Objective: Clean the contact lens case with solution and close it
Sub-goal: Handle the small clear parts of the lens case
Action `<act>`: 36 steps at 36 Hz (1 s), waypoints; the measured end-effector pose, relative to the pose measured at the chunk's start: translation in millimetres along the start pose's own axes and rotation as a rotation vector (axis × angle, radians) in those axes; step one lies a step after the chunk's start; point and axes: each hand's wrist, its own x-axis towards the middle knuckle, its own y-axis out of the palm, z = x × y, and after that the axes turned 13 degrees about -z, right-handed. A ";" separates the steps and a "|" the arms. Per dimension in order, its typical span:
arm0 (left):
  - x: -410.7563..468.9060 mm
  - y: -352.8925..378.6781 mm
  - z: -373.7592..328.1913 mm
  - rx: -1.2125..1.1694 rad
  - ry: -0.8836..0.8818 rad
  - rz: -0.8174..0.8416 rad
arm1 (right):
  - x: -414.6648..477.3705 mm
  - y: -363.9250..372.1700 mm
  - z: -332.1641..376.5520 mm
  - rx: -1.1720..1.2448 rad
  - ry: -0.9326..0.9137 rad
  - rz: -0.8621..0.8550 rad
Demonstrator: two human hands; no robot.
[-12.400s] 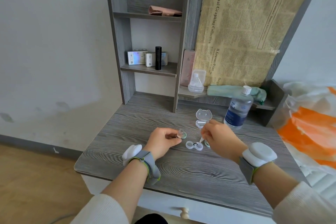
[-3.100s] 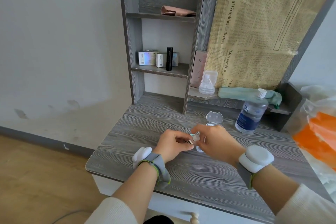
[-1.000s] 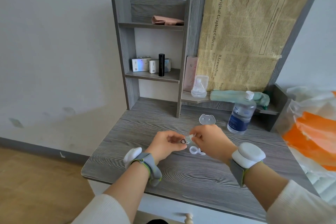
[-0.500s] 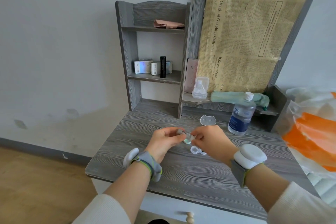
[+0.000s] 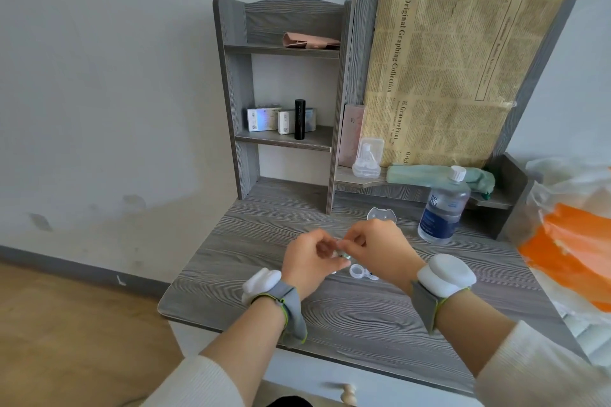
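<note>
Both hands meet above the middle of the gray desk [image 5: 347, 317]. The left hand [image 5: 309, 263] and the right hand [image 5: 380, 249] each pinch the same tiny thing between their fingertips, a small pale green and clear piece [image 5: 342, 253] (too small to say just what it is). The two hands almost touch each other there. Just below them, a bit to the right, the clear contact lens case [image 5: 363, 272] lies flat on the desk. It has two little round cups side by side, and its long way runs left to right. The left cup is open on top, and I cannot tell if anything is in it. The right cup is partly hidden under the right hand. Farther back on the desk sits a clear lid [image 5: 381, 215] with two bumps like ears. To the right of it stands the solution bottle [image 5: 444, 206], upright, with its white cap on and a dark blue label. Clear liquid fills most of it. On the low shelf behind lie a green cloth [image 5: 426, 174] and a clear plastic pack [image 5: 367, 158]. The middle shelf holds small white boxes [image 5: 264, 119] and a black tube [image 5: 300, 119] that stands up straight.
</note>
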 end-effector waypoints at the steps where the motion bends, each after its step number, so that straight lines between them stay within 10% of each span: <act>1: 0.0 -0.2 -0.4 0.014 0.011 -0.005 | 0.3 1.6 0.9 -0.003 0.001 0.011; 36: -1.2 9.1 16.7 -0.068 -0.042 0.036 | 16.1 -2.3 -4.1 -0.026 -0.002 0.077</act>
